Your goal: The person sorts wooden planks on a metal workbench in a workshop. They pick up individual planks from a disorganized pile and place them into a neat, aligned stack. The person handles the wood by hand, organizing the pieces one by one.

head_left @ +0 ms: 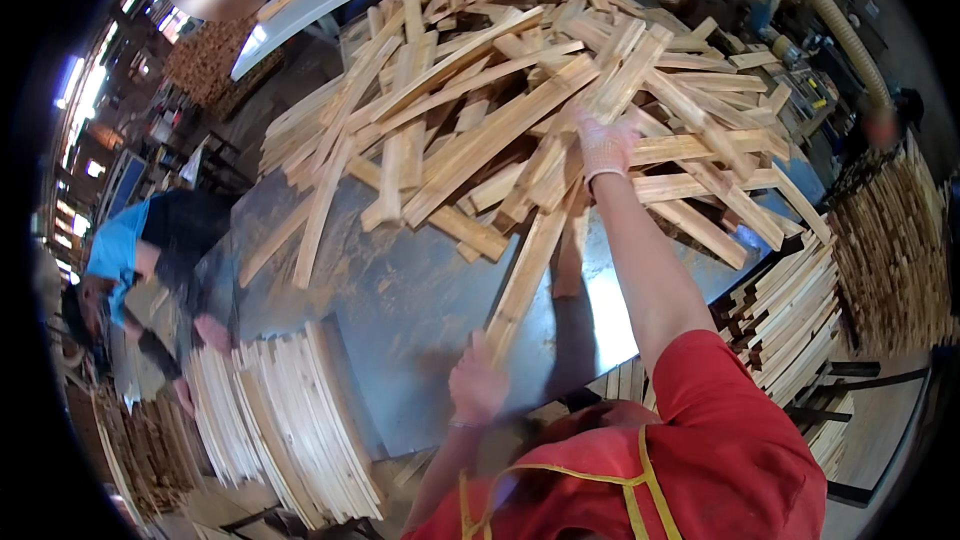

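Note:
A large heap of pale wooden slats (480,90) lies jumbled on a grey metal table (390,310). My left hand (478,387), slightly blurred, is closed around the near end of a wooden slat (527,275) that slopes up into the heap. Farther off, my right hand (607,143), in a light knit glove, reaches onto the heap. Its fingers are closed over a wooden slat (628,75) among others lying crosswise. Some of its fingertips are hard to make out. A darker short slat (570,255) sticks out below my right hand.
Stacked slats stand at the table's near left (300,420) and right (790,315). Another tall wood stack (890,250) is at the far right. A co-worker in a blue shirt (125,240) bends at the left. A ribbed hose (840,0) curves at the back right.

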A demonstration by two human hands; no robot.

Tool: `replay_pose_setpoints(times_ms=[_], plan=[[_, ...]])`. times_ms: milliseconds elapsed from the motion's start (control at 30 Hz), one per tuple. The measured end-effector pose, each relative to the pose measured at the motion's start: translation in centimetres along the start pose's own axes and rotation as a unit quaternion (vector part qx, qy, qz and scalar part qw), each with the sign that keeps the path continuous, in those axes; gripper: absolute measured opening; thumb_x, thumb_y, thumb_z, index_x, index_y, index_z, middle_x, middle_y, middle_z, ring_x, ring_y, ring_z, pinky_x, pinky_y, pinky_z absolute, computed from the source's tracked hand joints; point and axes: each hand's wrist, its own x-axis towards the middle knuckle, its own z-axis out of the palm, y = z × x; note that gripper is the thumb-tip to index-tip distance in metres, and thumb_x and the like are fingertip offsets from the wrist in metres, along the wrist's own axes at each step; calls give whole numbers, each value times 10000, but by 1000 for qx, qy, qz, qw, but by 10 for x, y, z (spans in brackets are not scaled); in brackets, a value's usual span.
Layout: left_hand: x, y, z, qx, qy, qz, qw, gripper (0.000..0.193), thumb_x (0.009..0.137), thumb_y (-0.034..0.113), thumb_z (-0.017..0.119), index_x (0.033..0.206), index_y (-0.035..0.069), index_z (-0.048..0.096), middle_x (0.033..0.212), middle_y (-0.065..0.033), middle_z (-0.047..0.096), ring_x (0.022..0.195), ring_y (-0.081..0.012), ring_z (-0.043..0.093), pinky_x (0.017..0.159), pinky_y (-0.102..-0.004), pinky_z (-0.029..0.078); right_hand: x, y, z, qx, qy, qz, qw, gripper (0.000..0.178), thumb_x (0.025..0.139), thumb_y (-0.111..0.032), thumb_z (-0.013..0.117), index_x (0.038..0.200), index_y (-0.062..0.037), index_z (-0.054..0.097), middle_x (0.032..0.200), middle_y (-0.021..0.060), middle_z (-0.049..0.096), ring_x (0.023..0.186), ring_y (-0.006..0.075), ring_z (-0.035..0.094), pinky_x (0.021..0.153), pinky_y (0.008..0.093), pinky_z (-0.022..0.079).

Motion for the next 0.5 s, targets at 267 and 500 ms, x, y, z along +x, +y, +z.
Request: replay_pose_setpoints(times_ms=[267, 500], plan=[[-202, -174, -22, -43, -82, -18, 996, 603, 859, 257, 734, 1419, 113, 563, 1141, -168, 725, 1041, -422, 709, 837, -552, 562, -57, 126, 25, 284, -345, 65, 892, 533, 841, 3, 733, 1364, -11, 634, 1045, 96, 734, 835, 202, 707, 725, 327, 578], [-305, -226, -42, -54, 41, 17, 998, 455, 850, 193, 706, 1286, 80, 642, 1117, -143, 717, 1091, -398, 678, 926, -523, 525, -239, 142, 13, 288, -384, 98, 872, 414, 851, -7, 756, 1255, -27, 667, 1010, 55, 713, 809, 156, 658, 670, 293, 535]])
